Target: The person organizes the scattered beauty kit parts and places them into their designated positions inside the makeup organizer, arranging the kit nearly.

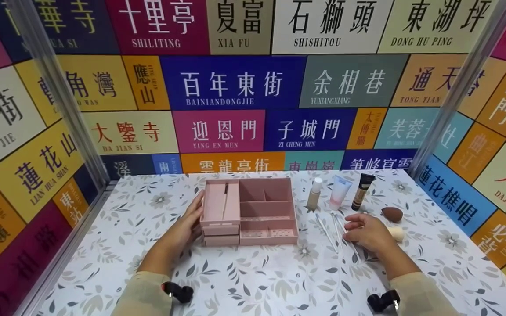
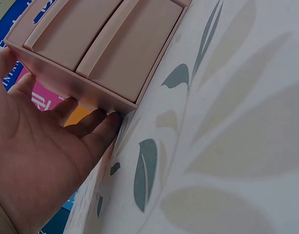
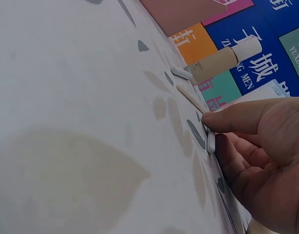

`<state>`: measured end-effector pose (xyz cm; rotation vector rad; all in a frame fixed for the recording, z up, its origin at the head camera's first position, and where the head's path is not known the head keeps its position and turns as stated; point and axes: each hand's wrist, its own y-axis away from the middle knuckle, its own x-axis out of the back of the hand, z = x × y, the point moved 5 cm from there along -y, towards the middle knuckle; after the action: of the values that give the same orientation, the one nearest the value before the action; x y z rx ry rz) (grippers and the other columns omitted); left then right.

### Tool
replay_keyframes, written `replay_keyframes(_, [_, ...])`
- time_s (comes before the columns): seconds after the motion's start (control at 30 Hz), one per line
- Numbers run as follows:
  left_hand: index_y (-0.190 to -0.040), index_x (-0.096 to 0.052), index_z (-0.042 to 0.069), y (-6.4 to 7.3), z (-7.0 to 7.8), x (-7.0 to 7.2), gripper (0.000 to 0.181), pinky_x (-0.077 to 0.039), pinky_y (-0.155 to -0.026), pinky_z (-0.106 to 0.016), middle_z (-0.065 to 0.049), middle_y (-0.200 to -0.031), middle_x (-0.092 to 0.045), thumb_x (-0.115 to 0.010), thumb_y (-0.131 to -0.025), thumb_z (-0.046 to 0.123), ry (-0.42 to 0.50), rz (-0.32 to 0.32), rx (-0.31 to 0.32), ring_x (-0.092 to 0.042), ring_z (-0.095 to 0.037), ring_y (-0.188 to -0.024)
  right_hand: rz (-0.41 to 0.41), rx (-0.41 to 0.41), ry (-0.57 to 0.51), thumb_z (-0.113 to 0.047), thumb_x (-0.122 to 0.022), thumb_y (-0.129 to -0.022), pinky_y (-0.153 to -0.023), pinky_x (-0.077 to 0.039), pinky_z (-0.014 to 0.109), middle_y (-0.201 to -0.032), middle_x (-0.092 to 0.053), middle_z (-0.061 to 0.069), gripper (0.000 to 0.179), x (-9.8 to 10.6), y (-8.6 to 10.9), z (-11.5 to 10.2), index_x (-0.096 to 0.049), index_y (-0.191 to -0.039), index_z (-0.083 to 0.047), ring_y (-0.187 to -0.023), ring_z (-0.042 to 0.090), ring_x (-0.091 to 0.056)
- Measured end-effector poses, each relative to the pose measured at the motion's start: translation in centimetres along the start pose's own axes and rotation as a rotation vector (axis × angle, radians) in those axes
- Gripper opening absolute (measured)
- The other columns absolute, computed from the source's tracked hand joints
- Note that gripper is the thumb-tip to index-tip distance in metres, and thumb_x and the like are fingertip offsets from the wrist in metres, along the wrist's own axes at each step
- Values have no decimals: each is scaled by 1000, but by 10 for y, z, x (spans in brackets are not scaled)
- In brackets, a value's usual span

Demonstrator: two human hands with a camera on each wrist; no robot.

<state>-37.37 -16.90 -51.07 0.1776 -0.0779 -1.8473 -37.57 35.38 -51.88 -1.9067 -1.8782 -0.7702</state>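
A pink desk organizer stands left of centre, with open compartments and two small drawers. My left hand rests against its left side; in the left wrist view, spread fingertips touch the side wall. A thin brush lies in the top tray. My right hand is low over several slender pale sticks on the cloth. In the right wrist view the thumb and index finger flank a stick's white end; whether they pinch it is unclear.
Behind the sticks stand a beige bottle with a white cap, a pink-and-blue tube and a black-capped tube. A brown makeup sponge lies right of them. Near my right hand, a cream-coloured thing is partly hidden.
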Motion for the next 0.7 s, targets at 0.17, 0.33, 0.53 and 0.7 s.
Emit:
replay_keyframes(0.17, [-160, -24, 67, -1, 1, 1, 55, -23, -136, -54, 15, -180, -14, -47, -111, 54, -17, 13, 8, -25, -24, -166, 4, -18, -38, -8, -87, -84, -81, -58, 22, -123, -74, 16, 61, -1, 1, -1, -63, -140, 1, -101, 17, -69])
replay_keyframes(0.33, [-161, -23, 66, -1, 0, 2, 57, -23, -136, -52, 18, -179, -16, -47, -111, 54, -18, 19, 18, -27, -22, -165, 16, -33, -11, -9, -87, -84, -80, -57, 22, -119, -75, 13, 60, -1, 2, -3, -64, -139, 1, -99, 17, -68])
replay_keyframes(0.53, [-158, -25, 69, -2, 0, 2, 54, -23, -136, -52, 18, -180, -14, -47, -111, 54, -18, 17, 17, -24, -23, -166, 12, -14, 95, -14, -88, -84, -89, -56, 32, -121, -74, 13, 60, 0, 5, -9, -64, -137, -1, -109, 25, -67])
replay_keyframes(0.7, [-161, -22, 66, -2, 0, 1, 57, -23, -135, -53, 17, -180, -12, -47, -111, 53, -21, 16, 15, -24, -24, -167, 16, 0, 104, -11, -86, -85, -84, -56, 27, -119, -75, 14, 56, 2, 6, -10, -65, -136, 1, -105, 23, -68])
